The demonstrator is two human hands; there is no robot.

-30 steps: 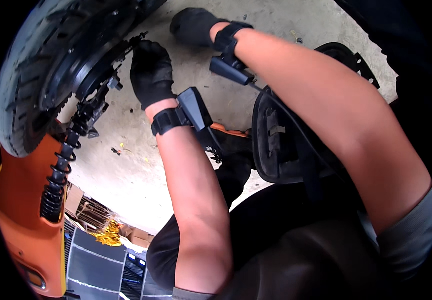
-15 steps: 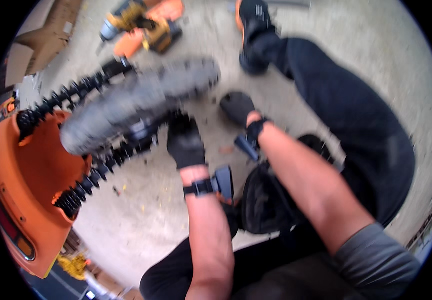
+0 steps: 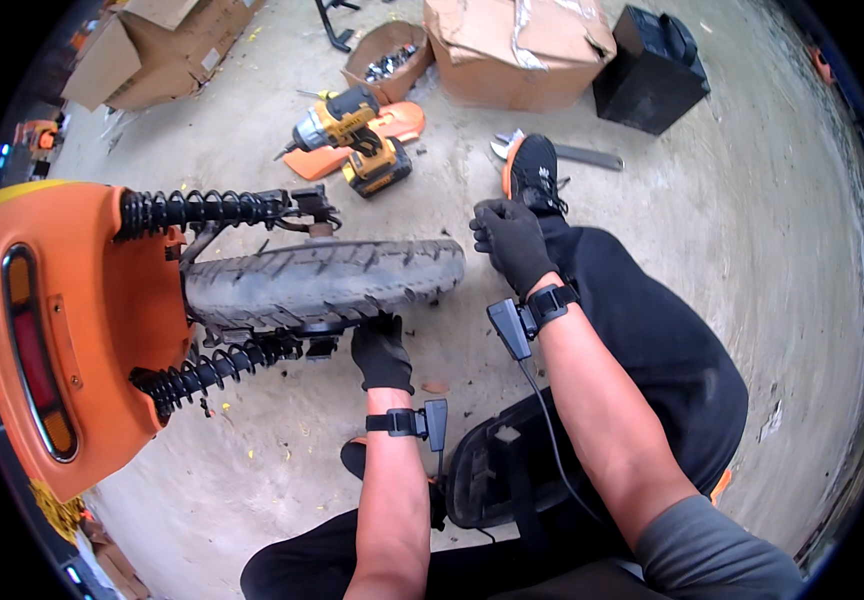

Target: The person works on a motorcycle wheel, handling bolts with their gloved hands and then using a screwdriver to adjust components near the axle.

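Note:
The wheel with its worn black tyre (image 3: 327,283) lies between two coil-spring shock absorbers (image 3: 207,208) at the rear of an orange scooter body (image 3: 87,330). My left hand (image 3: 384,358), in a black glove, reaches to the near side of the wheel and touches it around the hub. Its fingertips disappear beneath dark parts there. Just beyond the tyre's right end is my right hand (image 3: 514,243), also gloved, off the wheel with its fingers curled in. Whatever may be inside that curl is hidden.
A yellow-black cordless impact driver (image 3: 347,135) rests on an orange panel (image 3: 402,122). Behind stand a round tub of small metal parts (image 3: 389,65), a cardboard box (image 3: 517,50) and a black case (image 3: 652,75). An adjustable wrench (image 3: 587,156) lies by my shoe.
The view has shifted and steadied, bringing the box, tub and black case into sight. My left hand stays at the wheel's near side; my right remains curled off the tyre's end.

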